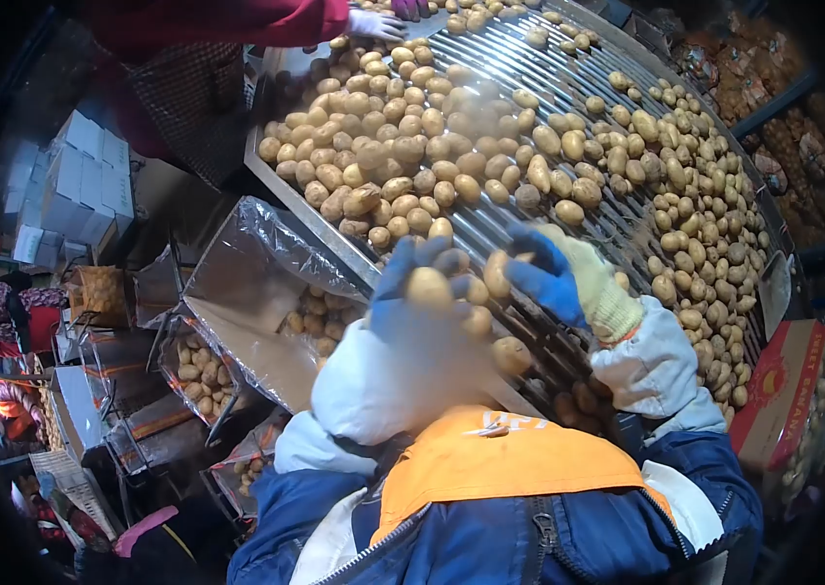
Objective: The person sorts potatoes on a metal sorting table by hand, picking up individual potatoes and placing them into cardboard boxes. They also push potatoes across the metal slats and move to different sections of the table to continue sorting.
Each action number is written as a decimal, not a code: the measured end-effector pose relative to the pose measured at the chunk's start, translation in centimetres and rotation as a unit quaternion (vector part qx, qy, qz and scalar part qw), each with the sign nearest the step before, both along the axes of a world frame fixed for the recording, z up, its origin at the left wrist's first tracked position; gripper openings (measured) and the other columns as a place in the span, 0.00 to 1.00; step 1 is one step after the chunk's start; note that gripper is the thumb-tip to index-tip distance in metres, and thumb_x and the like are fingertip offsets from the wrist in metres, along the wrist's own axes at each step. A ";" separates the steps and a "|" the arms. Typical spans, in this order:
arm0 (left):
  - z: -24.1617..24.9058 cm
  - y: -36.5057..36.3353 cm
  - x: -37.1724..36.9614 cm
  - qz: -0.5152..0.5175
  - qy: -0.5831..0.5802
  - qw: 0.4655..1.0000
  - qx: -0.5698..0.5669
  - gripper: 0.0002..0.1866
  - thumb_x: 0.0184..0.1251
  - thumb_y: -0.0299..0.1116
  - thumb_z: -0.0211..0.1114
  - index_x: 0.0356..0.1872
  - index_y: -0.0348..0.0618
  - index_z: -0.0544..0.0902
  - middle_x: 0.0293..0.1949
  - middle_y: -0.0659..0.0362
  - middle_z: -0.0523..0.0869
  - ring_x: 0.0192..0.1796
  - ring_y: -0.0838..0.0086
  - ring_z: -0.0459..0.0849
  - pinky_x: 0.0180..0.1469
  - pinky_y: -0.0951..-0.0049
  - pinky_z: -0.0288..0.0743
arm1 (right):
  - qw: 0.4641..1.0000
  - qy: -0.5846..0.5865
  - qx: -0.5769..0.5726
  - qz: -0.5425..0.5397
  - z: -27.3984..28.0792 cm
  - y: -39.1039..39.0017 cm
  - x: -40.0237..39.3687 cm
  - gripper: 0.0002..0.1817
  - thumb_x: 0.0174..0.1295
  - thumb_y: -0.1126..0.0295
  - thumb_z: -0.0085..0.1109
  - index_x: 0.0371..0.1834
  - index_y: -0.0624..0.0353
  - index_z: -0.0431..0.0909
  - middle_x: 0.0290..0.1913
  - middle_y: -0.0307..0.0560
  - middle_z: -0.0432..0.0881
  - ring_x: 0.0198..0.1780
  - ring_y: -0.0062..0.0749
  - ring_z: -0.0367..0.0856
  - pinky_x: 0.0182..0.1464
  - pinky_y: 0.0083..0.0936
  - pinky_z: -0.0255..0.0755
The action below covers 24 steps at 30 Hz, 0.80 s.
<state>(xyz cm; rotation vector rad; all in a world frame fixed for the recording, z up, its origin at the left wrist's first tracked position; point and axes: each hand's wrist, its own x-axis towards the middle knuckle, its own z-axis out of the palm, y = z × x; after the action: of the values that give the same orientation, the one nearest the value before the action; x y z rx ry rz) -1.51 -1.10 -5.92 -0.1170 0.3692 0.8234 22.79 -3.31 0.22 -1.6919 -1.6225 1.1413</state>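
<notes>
Head view: the left hand [424,292], in a blue-fingered glove, curls around small tan potatoes [429,287] above the steel roller table [529,68]; the right hand [551,273] closes on another potato [498,274]. A plastic-lined cardboard box [256,283] sits just left.

One view only: head cam, worn by the person, looking fwd and steeply down over their own chest and jacket front, fisheye w/ dark round corners. It sits v. close to the gloved left hand [422,292] and right hand [554,278], which fill the centre, w/ the roller table [529,68] stretching away toward top right. Left edge takes in lined boxes [256,292] below the table; a co-worker's sleeve [237,19] shows at the top; no 2nd view to share anything with.
</notes>
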 end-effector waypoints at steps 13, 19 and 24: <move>2.3 -3.6 -9.1 0.113 0.585 0.766 0.242 0.28 0.80 0.49 0.63 0.68 0.37 0.77 0.56 0.52 0.87 0.58 0.67 0.85 0.56 0.67 0.82 | 0.988 -0.086 -0.103 0.075 -3.3 -6.3 -0.8 0.36 0.60 0.59 0.76 0.71 0.55 0.75 0.56 0.60 0.87 0.57 0.47 0.88 0.58 0.38 0.81; -0.5 -4.0 1.1 -0.139 0.192 0.948 0.213 0.32 0.79 0.52 0.62 0.74 0.44 0.70 0.57 0.51 0.84 0.55 0.55 0.85 0.52 0.58 0.85 | 0.997 0.013 0.025 0.070 1.3 -4.9 -3.1 0.41 0.64 0.54 0.75 0.76 0.62 0.68 0.53 0.58 0.88 0.54 0.41 0.88 0.57 0.33 0.80; 0.7 -2.9 1.2 -0.068 0.225 0.961 0.144 0.23 0.76 0.44 0.66 0.58 0.33 0.78 0.50 0.50 0.85 0.44 0.60 0.86 0.44 0.63 0.81 | 0.980 0.075 0.054 -0.178 -5.3 0.5 7.4 0.36 0.61 0.67 0.77 0.73 0.58 0.73 0.58 0.56 0.85 0.55 0.40 0.86 0.58 0.32 0.80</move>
<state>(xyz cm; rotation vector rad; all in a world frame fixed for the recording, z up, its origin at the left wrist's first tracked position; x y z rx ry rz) -0.33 -3.96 -5.22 0.3715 0.6722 0.7553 30.24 -2.83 -5.08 -1.6960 -1.2065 0.9585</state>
